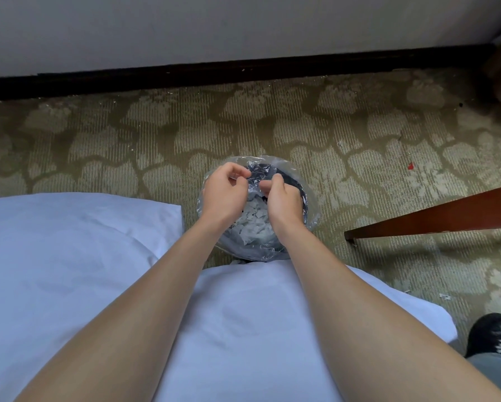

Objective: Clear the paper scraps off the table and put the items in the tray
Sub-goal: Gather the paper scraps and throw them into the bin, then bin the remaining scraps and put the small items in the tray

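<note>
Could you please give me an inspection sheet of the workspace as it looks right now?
Surface: patterned carpet.
Job's things: paper scraps lie in the bag-lined bin; tray not seen.
Clutter: a few loose bits and a red speck on the carpet.
Grips: left hand and right hand over the bin, fingers curled; whether they hold anything cannot be told.
Cables: nothing seen.
Surroundings: white bedding, wooden furniture edge, dark skirting, black shoe.

Bare forearms [162, 280], a pale blue shirt [243, 329], grey trousers [492, 371] — and a black shoe [490, 329] flecked white.
</note>
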`<control>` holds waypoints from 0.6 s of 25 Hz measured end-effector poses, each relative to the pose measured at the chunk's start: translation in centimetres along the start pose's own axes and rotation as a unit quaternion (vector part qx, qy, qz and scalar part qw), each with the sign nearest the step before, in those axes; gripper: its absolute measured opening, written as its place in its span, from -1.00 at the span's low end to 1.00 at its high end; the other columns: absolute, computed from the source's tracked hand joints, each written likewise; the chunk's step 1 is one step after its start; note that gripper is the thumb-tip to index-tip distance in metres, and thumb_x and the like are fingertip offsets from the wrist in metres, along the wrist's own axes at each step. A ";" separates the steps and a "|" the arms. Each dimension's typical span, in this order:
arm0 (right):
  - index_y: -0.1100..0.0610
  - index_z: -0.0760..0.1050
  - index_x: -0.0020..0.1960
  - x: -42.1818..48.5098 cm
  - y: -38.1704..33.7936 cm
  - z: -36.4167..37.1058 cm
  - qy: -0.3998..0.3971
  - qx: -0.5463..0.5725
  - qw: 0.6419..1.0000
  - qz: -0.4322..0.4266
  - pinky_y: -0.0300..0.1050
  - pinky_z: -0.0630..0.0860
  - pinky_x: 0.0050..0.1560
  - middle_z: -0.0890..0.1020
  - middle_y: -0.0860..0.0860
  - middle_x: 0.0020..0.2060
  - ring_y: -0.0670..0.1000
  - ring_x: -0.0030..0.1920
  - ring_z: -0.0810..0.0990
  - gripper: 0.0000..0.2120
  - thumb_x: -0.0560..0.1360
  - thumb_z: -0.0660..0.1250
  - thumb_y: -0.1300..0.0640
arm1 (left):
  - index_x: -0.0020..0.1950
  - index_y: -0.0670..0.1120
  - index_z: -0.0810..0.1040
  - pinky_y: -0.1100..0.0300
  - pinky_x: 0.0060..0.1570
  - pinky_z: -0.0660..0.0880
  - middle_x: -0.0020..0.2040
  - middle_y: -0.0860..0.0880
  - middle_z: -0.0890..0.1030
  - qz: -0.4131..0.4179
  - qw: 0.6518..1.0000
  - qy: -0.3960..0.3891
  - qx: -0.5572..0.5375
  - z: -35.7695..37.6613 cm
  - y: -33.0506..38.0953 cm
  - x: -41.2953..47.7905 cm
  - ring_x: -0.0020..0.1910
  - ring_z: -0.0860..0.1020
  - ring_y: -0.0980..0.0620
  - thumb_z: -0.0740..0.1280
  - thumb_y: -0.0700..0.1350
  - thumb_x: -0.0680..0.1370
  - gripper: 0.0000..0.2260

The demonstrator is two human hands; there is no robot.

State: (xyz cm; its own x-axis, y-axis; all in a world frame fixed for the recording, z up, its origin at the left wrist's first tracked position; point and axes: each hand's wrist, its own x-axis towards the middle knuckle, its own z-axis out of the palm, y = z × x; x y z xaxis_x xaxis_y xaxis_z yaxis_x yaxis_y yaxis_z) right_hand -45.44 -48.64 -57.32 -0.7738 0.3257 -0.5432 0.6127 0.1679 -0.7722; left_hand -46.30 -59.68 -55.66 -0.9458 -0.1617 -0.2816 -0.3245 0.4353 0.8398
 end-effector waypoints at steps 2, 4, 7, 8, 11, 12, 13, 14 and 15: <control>0.13 0.64 -0.04 -0.4 0.0 -0.6 -0.013 0.005 1.000 -0.024 -0.08 0.43 -0.17 0.63 -0.03 -0.27 -0.06 -0.25 0.52 -0.69 0.57 0.15 0.04 | -0.02 0.01 0.58 0.15 -0.05 0.48 -0.02 0.08 0.59 0.013 0.999 -0.021 0.021 0.2 -0.1 -0.2 -0.06 0.54 0.13 0.21 -0.22 0.56 -0.81; 0.18 0.64 0.00 -1.5 -0.2 -1.8 -0.027 0.005 0.999 -0.044 -0.10 0.42 -0.22 0.65 0.09 -0.26 -0.02 -0.28 0.49 -0.74 0.55 0.21 0.09 | -0.01 0.00 0.58 0.00 0.13 0.48 -0.01 0.07 0.59 0.041 0.997 -0.037 0.055 0.2 0.1 -0.6 0.01 0.54 0.07 0.21 -0.20 0.56 -0.81; 0.04 0.63 0.13 -3.9 -0.9 -4.8 -0.034 -0.005 0.997 -0.069 -0.13 0.55 -0.12 0.69 -0.09 -0.13 -0.07 -0.17 0.62 -0.74 0.57 0.21 0.10 | 0.04 0.01 0.57 -0.12 0.25 0.39 0.05 0.06 0.59 0.084 0.987 -0.057 0.125 0.0 0.8 -1.7 0.12 0.52 0.00 0.19 -0.17 0.56 -0.81; 0.02 0.62 0.14 -5.0 -1.2 -6.0 -0.037 -0.021 0.996 -0.083 -0.13 0.56 -0.13 0.69 -0.08 -0.10 -0.07 -0.18 0.62 -0.74 0.57 0.20 0.10 | 0.07 0.02 0.57 -0.10 0.27 0.36 0.07 0.06 0.59 0.104 0.980 -0.058 0.161 -0.3 1.0 -2.5 0.14 0.50 -0.01 0.19 -0.17 0.57 -0.80; 0.05 0.59 0.19 -9.1 -2.6 -10.2 -0.036 -0.062 0.991 -0.112 -0.38 0.46 -0.22 0.66 -0.08 0.02 -0.16 -0.15 0.58 -0.72 0.58 0.19 0.13 | 0.12 0.00 0.57 -0.03 0.19 0.30 0.09 0.03 0.58 0.186 0.945 -0.064 0.263 -1.7 3.3 -6.1 0.17 0.47 -0.04 0.19 -0.17 0.57 -0.78; 0.07 0.59 0.20 -10.7 -3.1 -11.6 -0.037 -0.064 0.990 -0.117 -0.43 0.42 -0.20 0.65 -0.08 0.04 -0.19 -0.10 0.56 -0.72 0.58 0.18 0.14 | 0.12 -0.02 0.57 -0.03 0.15 0.31 0.09 0.02 0.58 0.212 0.934 -0.065 0.281 -2.3 4.3 -7.4 0.15 0.47 -0.05 0.19 -0.18 0.56 -0.78; 0.07 0.58 0.21 -12.2 -3.4 -13.0 -0.035 -0.067 0.990 -0.123 -0.42 0.41 -0.21 0.64 -0.08 0.04 -0.22 -0.11 0.55 -0.72 0.58 0.18 0.14 | 0.12 -0.03 0.58 -0.03 0.12 0.32 0.09 0.01 0.58 0.238 0.923 -0.067 0.294 -2.8 5.4 -8.6 0.14 0.47 -0.07 0.20 -0.18 0.56 -0.78; 0.06 0.58 0.21 -13.9 -3.6 -14.2 -0.030 -0.076 0.988 -0.129 -0.40 0.40 -0.25 0.64 -0.07 0.03 -0.26 -0.17 0.54 -0.72 0.58 0.17 0.14 | 0.12 -0.04 0.58 -0.03 0.10 0.33 0.09 0.01 0.58 0.261 0.913 -0.071 0.305 -3.5 6.5 -9.8 0.12 0.47 -0.08 0.21 -0.18 0.56 -0.79; 0.05 0.58 0.20 -15.2 -4.0 -15.1 -0.026 -0.086 0.987 -0.135 -0.40 0.39 -0.27 0.65 -0.06 0.02 -0.28 -0.19 0.53 -0.72 0.58 0.17 0.13 | 0.12 -0.04 0.57 -0.03 0.08 0.34 0.09 0.01 0.58 0.281 0.904 -0.072 0.313 -4.0 7.5 -10.7 0.11 0.47 -0.09 0.23 -0.18 0.55 -0.80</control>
State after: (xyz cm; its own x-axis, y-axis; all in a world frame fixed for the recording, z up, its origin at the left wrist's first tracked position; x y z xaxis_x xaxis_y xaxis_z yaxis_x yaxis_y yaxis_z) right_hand -33.70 -40.25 -41.03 -0.9171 0.1995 -0.3452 0.3978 0.3984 -0.8265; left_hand -38.52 -58.24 -44.48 -0.9409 0.3383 0.0139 0.3073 0.8362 0.4542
